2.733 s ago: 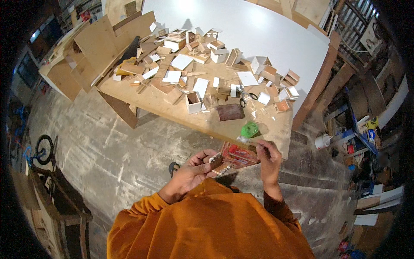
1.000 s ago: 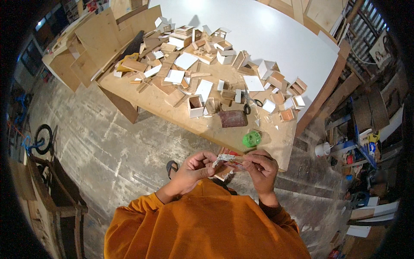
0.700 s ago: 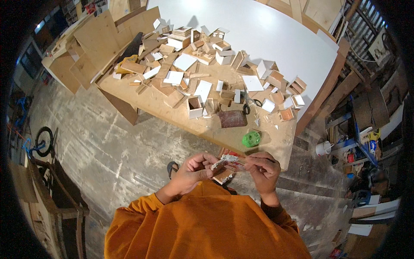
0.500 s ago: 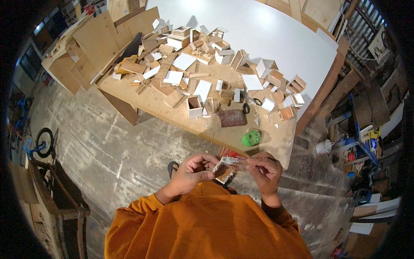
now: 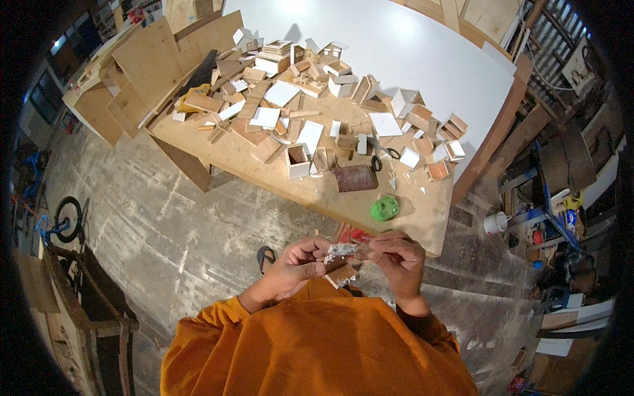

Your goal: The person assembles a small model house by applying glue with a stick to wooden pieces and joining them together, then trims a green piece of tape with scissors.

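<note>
Just in front of my chest, both hands are at a small ragged piece coated in crumbly white [image 5: 343, 251]. My left hand [image 5: 298, 269] pinches its left end between thumb and fingers. The fingertips of my right hand [image 5: 399, 259] close on its right end, where it looks thin and partly see-through. What the piece is made of I cannot make out. Below it shows a small brown wooden piece [image 5: 341, 273] with a whitish edge; whether a hand holds this too is unclear. Beyond the hands, a green translucent container [image 5: 385, 208] stands near the table's front edge.
The wooden table [image 5: 264, 173] bears several small white and brown wooden boxes, panels and offcuts. Scissors [image 5: 377, 163] lie beside a dark reddish-brown flat block [image 5: 355, 178]. A sandal [image 5: 265, 257] shows on the floor to the left. A white bucket [image 5: 495, 223] stands at right.
My right hand has moved slightly left, nearer my left hand. The white-coated piece has turned and looks more bunched, and the wooden piece below shows at a different angle.
</note>
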A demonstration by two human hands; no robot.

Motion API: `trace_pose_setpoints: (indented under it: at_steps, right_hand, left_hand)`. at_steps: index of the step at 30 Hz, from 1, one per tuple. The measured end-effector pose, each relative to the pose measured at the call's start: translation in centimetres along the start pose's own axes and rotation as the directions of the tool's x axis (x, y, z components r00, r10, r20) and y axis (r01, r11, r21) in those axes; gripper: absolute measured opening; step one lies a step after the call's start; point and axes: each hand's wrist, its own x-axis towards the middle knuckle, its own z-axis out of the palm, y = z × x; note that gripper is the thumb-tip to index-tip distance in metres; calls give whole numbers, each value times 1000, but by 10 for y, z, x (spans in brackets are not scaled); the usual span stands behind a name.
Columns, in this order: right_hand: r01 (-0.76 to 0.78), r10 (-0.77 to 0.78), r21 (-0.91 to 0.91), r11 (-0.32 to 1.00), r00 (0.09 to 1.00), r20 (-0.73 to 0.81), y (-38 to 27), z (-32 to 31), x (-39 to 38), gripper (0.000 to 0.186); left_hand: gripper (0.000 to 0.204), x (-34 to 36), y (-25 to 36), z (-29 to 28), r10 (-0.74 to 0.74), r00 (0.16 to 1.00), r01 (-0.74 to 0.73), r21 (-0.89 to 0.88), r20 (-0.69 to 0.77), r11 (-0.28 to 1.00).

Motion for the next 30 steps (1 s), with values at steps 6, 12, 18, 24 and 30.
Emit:
trace_pose_setpoints:
  at_steps: [6,12,18,24,30]
  right_hand:
    - [86,-81,-108,990,995,50,-5,5,1,14]
    - [140,-129,-182,973,989,71,-7,0,0,15]
    - [211,-199,-209,955,977,75,0,-8,-6,14]
    - [273,-252,-321,907,962,106,-16,-13,-4,16]
    - [404,-357,-431,807,915,189,-29,-23,-2,16]
  left_hand:
    - [33,-7,3,3,-11,999,16,-117,39,993]
    - [30,-11,-4,-6,13,998,-2,-176,66,984]
    - [30,-14,-1,-6,-5,998,16,-167,63,986]
    - [30,-16,6,-1,-16,999,16,-8,37,1000]
    - [28,-22,11,2,-2,1000,7,178,-29,984]
